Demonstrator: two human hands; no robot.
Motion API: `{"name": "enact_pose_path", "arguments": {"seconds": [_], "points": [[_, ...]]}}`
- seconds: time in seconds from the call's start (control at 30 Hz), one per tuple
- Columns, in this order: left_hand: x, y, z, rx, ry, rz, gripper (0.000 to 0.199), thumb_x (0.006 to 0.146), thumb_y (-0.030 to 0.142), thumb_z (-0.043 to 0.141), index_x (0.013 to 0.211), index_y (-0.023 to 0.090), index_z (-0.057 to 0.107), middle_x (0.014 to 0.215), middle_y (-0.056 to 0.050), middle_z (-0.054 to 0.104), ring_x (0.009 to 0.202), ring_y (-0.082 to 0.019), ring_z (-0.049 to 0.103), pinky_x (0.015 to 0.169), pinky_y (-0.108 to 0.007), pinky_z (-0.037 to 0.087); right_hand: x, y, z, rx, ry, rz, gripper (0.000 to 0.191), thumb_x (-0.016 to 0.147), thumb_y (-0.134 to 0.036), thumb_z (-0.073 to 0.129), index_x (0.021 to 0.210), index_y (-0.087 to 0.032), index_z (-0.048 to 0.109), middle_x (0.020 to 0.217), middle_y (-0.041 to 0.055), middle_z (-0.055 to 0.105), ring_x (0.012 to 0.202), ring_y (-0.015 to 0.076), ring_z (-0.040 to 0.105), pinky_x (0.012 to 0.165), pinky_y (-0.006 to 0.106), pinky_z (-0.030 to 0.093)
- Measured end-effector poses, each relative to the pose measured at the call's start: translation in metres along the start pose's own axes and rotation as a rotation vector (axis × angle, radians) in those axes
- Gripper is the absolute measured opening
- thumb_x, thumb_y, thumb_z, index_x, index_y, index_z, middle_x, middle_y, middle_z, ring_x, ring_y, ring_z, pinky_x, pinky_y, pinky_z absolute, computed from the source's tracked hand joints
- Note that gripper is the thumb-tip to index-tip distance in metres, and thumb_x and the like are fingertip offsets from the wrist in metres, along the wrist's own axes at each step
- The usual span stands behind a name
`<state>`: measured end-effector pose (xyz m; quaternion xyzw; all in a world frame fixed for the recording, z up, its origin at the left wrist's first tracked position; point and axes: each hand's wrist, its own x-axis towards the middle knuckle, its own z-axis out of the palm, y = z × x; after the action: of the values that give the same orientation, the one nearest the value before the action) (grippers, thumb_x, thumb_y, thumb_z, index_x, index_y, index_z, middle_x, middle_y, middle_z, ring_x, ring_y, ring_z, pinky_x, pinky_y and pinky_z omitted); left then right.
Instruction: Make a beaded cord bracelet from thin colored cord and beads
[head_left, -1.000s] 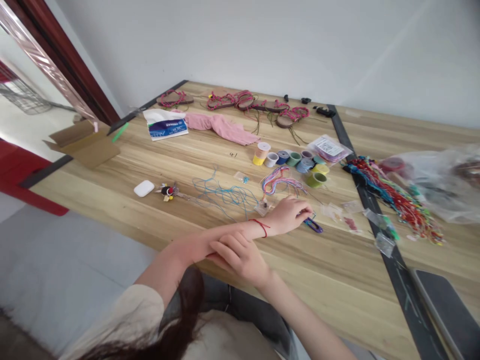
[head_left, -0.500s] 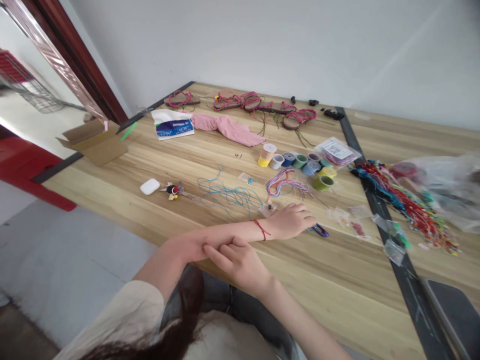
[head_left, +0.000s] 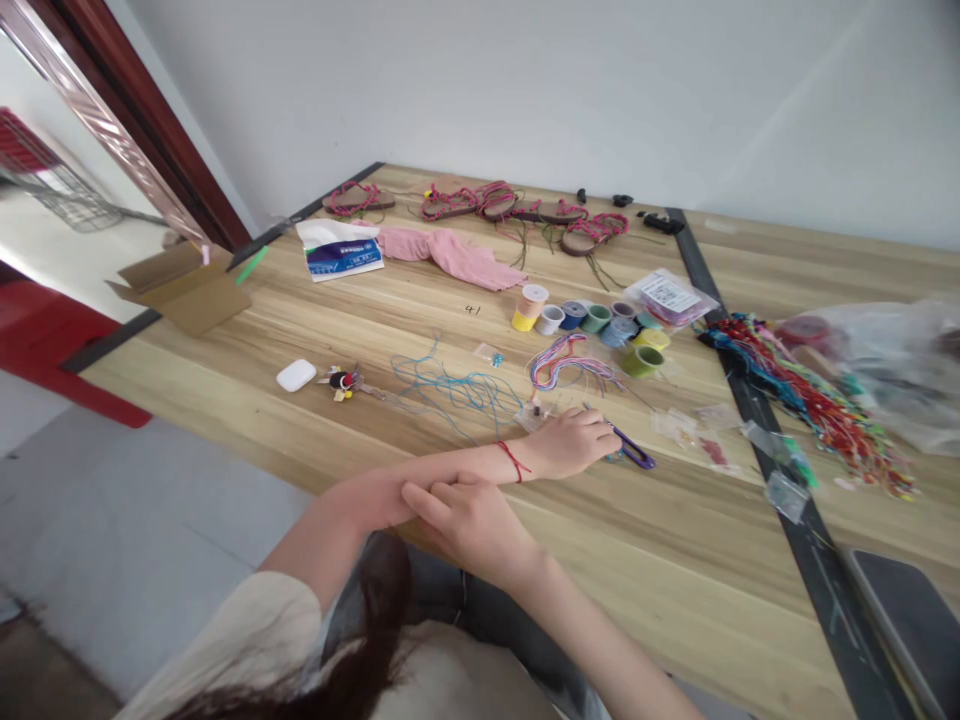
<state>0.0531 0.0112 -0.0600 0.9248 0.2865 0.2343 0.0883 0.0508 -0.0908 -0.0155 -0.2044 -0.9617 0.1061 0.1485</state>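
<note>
My left hand (head_left: 574, 443) rests palm down on the wooden table, fingers lightly bent and slightly apart. Its fingertips are at a purple, loop-shaped tool (head_left: 634, 450), whose far end they partly cover; I cannot make out its kind. A red cord bracelet (head_left: 514, 462) circles the left wrist. Across the left forearm lies my right hand (head_left: 476, 515), its fingers loosely bent and touching the skin, with nothing visible in them. Beyond the left hand are a tangle of blue cord (head_left: 469, 385), a bundle of multicoloured cords (head_left: 562, 362) and a small clear bag (head_left: 534, 412).
Several thread spools (head_left: 596, 319) stand behind the cords. Keys (head_left: 345, 382) and a white case (head_left: 296, 375) lie left. Strappy sandals (head_left: 495, 202), a pink cloth (head_left: 457, 255) and a tissue pack (head_left: 345, 257) sit farther back. Colourful cords (head_left: 817, 410) and a phone (head_left: 904, 620) are right.
My left hand has drawn back slightly to the left, so more of the purple tool shows. The right hand stays on the left forearm. The whole view has shifted a little.
</note>
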Motion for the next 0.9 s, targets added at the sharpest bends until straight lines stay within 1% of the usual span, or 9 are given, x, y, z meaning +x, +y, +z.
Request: {"name": "enact_pose_path", "arguments": {"seconds": [0.1,0.23,0.3,0.4,0.47,0.53,0.6,0.7,0.9], "points": [[0.024,-0.007,0.014,0.087,-0.017,0.128,0.027,0.097,0.016,0.039,0.096,0.013,0.065,0.095,-0.009,0.067,0.102,-0.023,0.055,0.084,-0.036,0.043,0.001,0.0,0.0,0.013,-0.023,0.048,0.015,0.094,-0.015,0.049,0.108,-0.016,0.056,0.072,0.002,0.067,0.059,0.0139,0.057,0.057,0.03,0.031],[0.012,-0.013,0.02,0.171,-0.034,0.157,0.023,0.096,0.016,0.041,0.098,0.013,0.064,0.097,-0.008,0.067,0.1,-0.022,0.055,0.084,-0.035,0.041,0.006,-0.002,-0.005,0.032,-0.124,0.09,0.046,0.092,-0.015,0.052,0.136,-0.011,0.039,0.076,0.0043,0.071,0.064,0.0168,0.063,0.055,0.029,0.031],[0.007,-0.014,0.021,0.179,-0.031,0.162,0.022,0.097,0.018,0.042,0.098,0.014,0.064,0.098,-0.007,0.067,0.1,-0.022,0.055,0.084,-0.035,0.04,0.007,0.0,-0.007,0.052,-0.122,0.075,0.042,0.092,-0.016,0.052,0.133,-0.012,0.043,0.077,0.0048,0.072,0.065,0.0172,0.063,0.055,0.029,0.032],[0.009,-0.015,0.02,0.178,-0.012,0.141,0.023,0.097,0.019,0.042,0.099,0.014,0.064,0.098,-0.007,0.067,0.101,-0.021,0.054,0.084,-0.035,0.04,0.004,0.003,-0.003,0.077,-0.044,0.083,0.015,0.092,-0.018,0.052,0.106,-0.013,0.058,0.074,0.0046,0.069,0.062,0.0162,0.06,0.054,0.029,0.033],[0.011,-0.016,0.02,0.171,0.006,0.125,0.023,0.097,0.02,0.042,0.099,0.015,0.064,0.098,-0.007,0.067,0.101,-0.022,0.054,0.083,-0.035,0.04,0.001,0.005,0.003,0.104,0.046,0.057,0.012,0.095,-0.019,0.048,0.091,-0.015,0.058,0.072,0.0042,0.067,0.063,0.0157,0.058,0.057,0.028,0.036],[0.013,-0.017,0.02,0.157,0.033,0.103,0.023,0.097,0.022,0.043,0.099,0.015,0.064,0.097,-0.006,0.067,0.101,-0.021,0.054,0.084,-0.034,0.041,0.001,0.006,0.008,0.131,0.156,0.01,0.015,0.095,-0.019,0.045,0.089,-0.015,0.058,0.083,0.0074,0.067,0.076,0.0177,0.059,0.066,0.03,0.042],[0.015,-0.016,0.02,0.139,0.054,0.08,0.024,0.098,0.023,0.042,0.098,0.015,0.064,0.097,-0.006,0.067,0.1,-0.021,0.054,0.085,-0.034,0.041,0.004,0.006,0.009,0.155,0.207,-0.026,0.015,0.094,-0.021,0.047,0.103,-0.013,0.058,0.104,0.0129,0.065,0.099,0.022,0.057,0.083,0.035,0.045],[0.019,-0.011,0.019,0.125,0.063,0.074,0.025,0.098,0.023,0.041,0.097,0.015,0.064,0.097,-0.006,0.068,0.098,-0.021,0.054,0.083,-0.034,0.041,0.016,0.005,0.002,0.196,0.067,-0.088,0.042,0.091,-0.022,0.053,0.13,-0.012,0.045,0.128,0.0154,0.057,0.121,0.0251,0.048,0.1,0.04,0.039],[0.026,0.011,0.022,0.092,0.04,0.151,0.021,0.096,0.017,0.043,0.099,0.013,0.064,0.098,-0.006,0.068,0.098,-0.02,0.055,0.084,-0.034,0.042,0.043,0.002,-0.016,0.257,-0.221,-0.121,0.05,0.084,-0.023,0.061,0.131,-0.015,0.048,0.114,0.0094,0.065,0.1,0.0238,0.06,0.083,0.035,0.046]]}}
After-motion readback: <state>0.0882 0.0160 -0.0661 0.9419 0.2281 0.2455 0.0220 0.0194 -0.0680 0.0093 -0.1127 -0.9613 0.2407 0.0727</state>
